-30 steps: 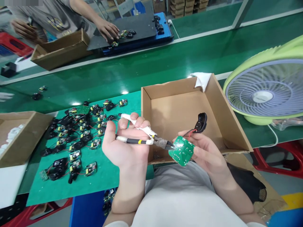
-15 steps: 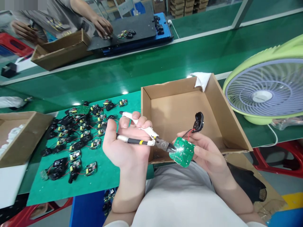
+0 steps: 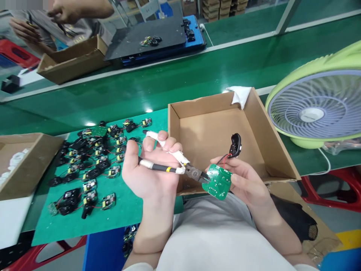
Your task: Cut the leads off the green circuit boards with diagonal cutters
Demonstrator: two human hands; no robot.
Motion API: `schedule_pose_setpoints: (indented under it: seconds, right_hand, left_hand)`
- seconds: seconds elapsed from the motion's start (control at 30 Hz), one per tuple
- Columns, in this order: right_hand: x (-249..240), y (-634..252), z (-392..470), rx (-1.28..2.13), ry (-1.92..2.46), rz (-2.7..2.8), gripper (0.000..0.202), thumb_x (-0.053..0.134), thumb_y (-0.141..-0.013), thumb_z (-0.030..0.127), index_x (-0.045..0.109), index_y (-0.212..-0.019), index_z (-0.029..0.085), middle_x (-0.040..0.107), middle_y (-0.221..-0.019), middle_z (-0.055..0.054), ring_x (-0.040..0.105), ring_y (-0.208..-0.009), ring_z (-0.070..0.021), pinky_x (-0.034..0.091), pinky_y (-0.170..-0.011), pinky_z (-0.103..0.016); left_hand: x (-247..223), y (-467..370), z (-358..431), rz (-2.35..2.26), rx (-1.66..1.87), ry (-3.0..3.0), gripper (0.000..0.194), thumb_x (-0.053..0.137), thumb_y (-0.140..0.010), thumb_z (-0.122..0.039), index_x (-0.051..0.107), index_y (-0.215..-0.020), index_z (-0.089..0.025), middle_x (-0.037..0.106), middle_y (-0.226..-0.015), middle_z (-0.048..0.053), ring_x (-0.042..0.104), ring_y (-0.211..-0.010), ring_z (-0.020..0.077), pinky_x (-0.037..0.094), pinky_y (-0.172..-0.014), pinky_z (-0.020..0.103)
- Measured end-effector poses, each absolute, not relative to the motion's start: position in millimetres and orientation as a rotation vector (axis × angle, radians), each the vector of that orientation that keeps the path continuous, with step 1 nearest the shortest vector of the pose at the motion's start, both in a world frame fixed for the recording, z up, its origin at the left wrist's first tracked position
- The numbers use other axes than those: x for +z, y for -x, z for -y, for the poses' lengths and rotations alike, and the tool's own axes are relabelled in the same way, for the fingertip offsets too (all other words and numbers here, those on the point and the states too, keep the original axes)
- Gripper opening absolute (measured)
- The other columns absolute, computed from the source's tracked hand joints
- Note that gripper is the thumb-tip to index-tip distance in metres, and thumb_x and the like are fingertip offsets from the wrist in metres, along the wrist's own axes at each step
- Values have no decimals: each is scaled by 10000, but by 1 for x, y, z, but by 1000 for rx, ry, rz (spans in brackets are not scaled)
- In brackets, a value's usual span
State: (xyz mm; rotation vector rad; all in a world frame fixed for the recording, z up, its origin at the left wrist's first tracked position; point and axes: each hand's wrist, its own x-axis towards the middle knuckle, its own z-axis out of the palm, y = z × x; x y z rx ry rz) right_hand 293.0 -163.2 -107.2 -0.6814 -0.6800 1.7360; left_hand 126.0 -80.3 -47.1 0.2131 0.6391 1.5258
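My left hand, palm up, is closed around the handles of a pair of cutting pliers. White tape wraps parts of those handles, and the jaws touch the left edge of a green circuit board. Between thumb and fingers, my right hand grips the board by its right side, solder face toward me. Red and black wires run from the board's upper edge to a black plastic housing, which stands above my right fingers. Whether the jaws are closed on a lead is too small to tell.
Below my hands and beyond is an open cardboard box with a white cloth on its rim. Several wired boards lie on the green mat. A green fan stands right; another cardboard box is left. A co-worker's hand shows across the bench.
The board has tilted slightly in my right hand, while the pliers stay at its left edge. Across the bench, the co-worker's hand has lifted from the dark mat toward their other hand.
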Motion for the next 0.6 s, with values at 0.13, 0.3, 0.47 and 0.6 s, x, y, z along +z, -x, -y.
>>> schedule_pose_setpoints:
  seconds: [0.13,0.3,0.47,0.6]
  right_hand:
    - [-107,-293,163,1733,683,682,411,798,-835,432,722,-1170,208,772,-1070,-104,739,-926,-225,593,-844,-339]
    - [-108,-293,163,1734,621,675,358,779,-860,374,732,-1178,217,778,-1054,-92,741,-946,-202,596,-848,-298]
    - [-109,-293,165,1733,685,695,408,793,-835,417,721,-1181,212,767,-1094,-109,737,-961,-236,602,-875,-361]
    - [-110,-294,165,1723,704,714,427,789,-836,439,711,-1185,207,762,-1121,-118,737,-1001,-255,596,-890,-375]
  left_hand:
    - [-45,-127,82,-606,1549,-268,465,311,-1007,-509,243,-678,-187,422,-791,50,411,-587,88,450,-528,201]
    - [-47,-126,81,-605,1542,-281,454,324,-1009,-485,273,-677,-180,420,-789,52,412,-597,93,454,-535,204]
    - [-49,-124,80,-628,1546,-268,417,334,-1003,-445,305,-684,-179,426,-791,59,434,-611,107,459,-541,214]
    - [-48,-126,80,-651,1516,-226,425,337,-998,-452,295,-677,-177,439,-790,62,424,-598,101,455,-531,214]
